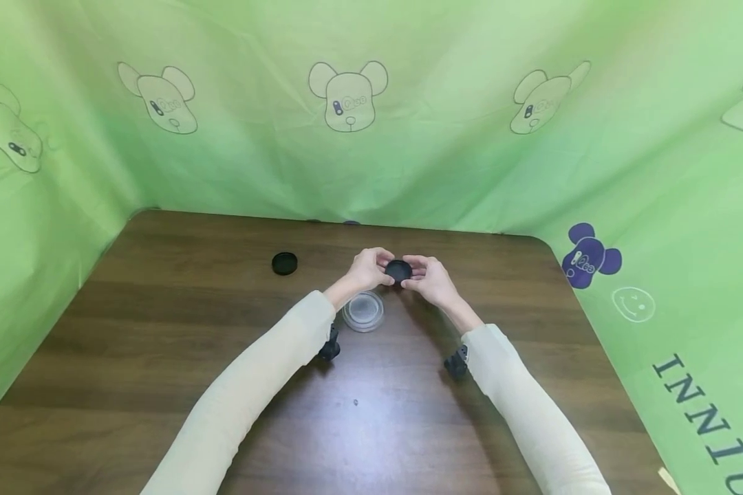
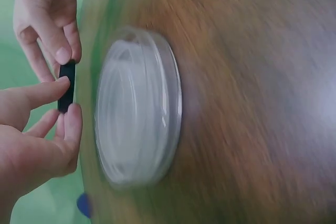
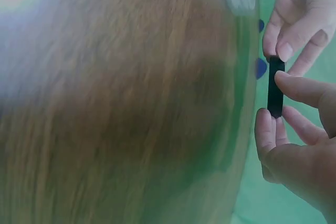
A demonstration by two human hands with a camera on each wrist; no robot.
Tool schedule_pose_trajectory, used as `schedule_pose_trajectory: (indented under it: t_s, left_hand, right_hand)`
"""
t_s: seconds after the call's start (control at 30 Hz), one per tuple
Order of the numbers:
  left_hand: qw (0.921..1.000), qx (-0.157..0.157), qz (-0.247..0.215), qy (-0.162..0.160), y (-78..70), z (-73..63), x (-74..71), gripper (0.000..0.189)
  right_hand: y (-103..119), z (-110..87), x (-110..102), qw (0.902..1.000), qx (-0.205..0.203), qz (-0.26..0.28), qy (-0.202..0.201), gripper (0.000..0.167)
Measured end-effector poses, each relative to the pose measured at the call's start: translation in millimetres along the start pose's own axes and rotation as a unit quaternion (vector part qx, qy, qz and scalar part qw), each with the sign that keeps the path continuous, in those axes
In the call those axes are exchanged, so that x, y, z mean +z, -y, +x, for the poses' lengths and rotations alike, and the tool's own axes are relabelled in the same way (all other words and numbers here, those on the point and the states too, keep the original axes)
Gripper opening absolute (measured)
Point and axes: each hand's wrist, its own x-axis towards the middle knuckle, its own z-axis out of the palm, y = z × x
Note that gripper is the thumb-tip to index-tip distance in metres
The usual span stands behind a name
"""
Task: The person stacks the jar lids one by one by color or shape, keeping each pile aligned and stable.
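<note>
A small round black lid (image 1: 399, 271) is held by both hands above the far half of the table. My left hand (image 1: 368, 269) pinches its left edge between thumb and fingers. On the opposite edge, my right hand (image 1: 433, 280) grips it the same way. Both wrist views show the lid edge-on as a dark strip (image 2: 67, 97). A clear round plastic container (image 1: 363, 311) sits on the table just below the left hand in the head view. Farther left lies a second black round lid (image 1: 284, 262), apart from both hands.
The brown wooden table (image 1: 179, 344) has a glare patch near its front. Green printed cloth (image 1: 347, 172) stands along the back and both sides. A tiny dark speck (image 1: 356, 402) lies on the near part of the tabletop. Dark wrist cameras hang beneath both sleeves.
</note>
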Motion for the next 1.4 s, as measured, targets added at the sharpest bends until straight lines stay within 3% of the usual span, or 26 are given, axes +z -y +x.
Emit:
schedule_pose_trajectory:
  t_s: [0.23, 0.5, 1.03, 1.4]
  left_hand:
    - [0.9993, -0.016, -0.035, 0.001, 6.7, -2.8, -14.6, 0.045]
    - [0.9975, -0.035, -0.059, -0.015, 18.9, -4.3, -25.2, 0.045]
    - [0.9956, -0.057, -0.067, -0.032, 37.8, 3.2, -39.0, 0.043]
    - [0.995, -0.05, -0.06, -0.062, 42.0, 11.5, -45.1, 0.044]
  right_hand:
    - [3, 5.5, 7, 0.9994, -0.021, 0.019, 0.021, 0.056]
    - [6, 13.6, 18, 0.999, -0.006, 0.033, 0.03, 0.055]
    - [9, 37.5, 38, 0.9981, 0.002, 0.042, 0.045, 0.052]
    - [11, 54.7, 45, 0.9986, 0.007, 0.041, 0.034, 0.052]
